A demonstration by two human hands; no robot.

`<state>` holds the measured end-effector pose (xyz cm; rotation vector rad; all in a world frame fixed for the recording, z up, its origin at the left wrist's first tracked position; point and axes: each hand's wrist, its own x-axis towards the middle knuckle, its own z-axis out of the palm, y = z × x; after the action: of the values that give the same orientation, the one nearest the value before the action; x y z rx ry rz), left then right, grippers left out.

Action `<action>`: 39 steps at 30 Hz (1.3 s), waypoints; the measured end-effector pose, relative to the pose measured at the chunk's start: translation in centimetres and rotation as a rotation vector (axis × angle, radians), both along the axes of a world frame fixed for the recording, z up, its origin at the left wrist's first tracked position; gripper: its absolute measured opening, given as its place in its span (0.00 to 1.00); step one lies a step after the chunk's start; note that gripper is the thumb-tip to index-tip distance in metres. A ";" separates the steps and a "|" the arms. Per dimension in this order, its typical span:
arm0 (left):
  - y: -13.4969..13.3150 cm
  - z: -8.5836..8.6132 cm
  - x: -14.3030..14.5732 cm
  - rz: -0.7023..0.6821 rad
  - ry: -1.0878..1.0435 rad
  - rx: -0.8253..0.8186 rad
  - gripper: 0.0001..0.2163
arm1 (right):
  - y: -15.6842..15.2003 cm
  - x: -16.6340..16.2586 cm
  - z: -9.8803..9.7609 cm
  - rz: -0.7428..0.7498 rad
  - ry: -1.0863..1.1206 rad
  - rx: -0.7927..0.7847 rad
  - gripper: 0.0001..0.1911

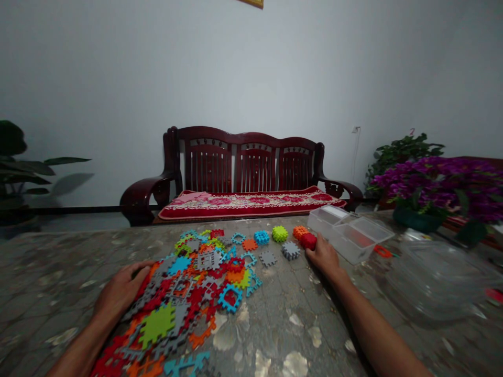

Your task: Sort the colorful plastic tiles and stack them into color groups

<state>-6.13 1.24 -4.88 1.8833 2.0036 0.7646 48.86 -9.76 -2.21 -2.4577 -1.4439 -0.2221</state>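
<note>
A spread-out pile of toothed plastic puzzle pieces (pixel 157 324) in red, grey, orange, blue and green covers the left and middle of the table. My left hand (pixel 120 290) rests at the pile's left edge, fingers stretched towards the pieces and partly hidden. My right hand (pixel 324 256) has its fingers around a stack of red puzzle pieces (pixel 308 240). Beside that stand an orange stack (pixel 299 232), a grey stack (pixel 291 250), a green stack (pixel 280 233) and a blue stack (pixel 261 237). A single grey piece (pixel 268 258) lies flat in front of them.
A clear divided plastic box (pixel 353 238) stands just beyond my right hand. Clear plastic containers (pixel 440 283) sit on the right, near purple flowers in a green pot (pixel 418 219). Behind the stone-patterned table (pixel 283 324) is a dark wooden bench (pixel 251 157) with a red cover.
</note>
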 end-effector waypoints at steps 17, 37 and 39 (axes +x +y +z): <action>0.1 -0.1 -0.1 -0.007 -0.001 -0.011 0.23 | 2.4 0.2 -0.1 -0.029 0.032 -0.028 0.25; 0.9 -1.3 -0.6 0.003 -0.042 0.064 0.19 | 0.3 0.3 -2.0 0.017 -0.058 0.082 0.30; 0.8 -1.2 -0.5 -0.006 -0.042 0.068 0.19 | 0.4 0.5 -2.3 0.023 -0.054 0.111 0.31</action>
<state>-6.59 2.03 -6.08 1.8926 1.9693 0.8740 49.34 -9.41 -4.55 -2.3620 -1.4408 -0.3561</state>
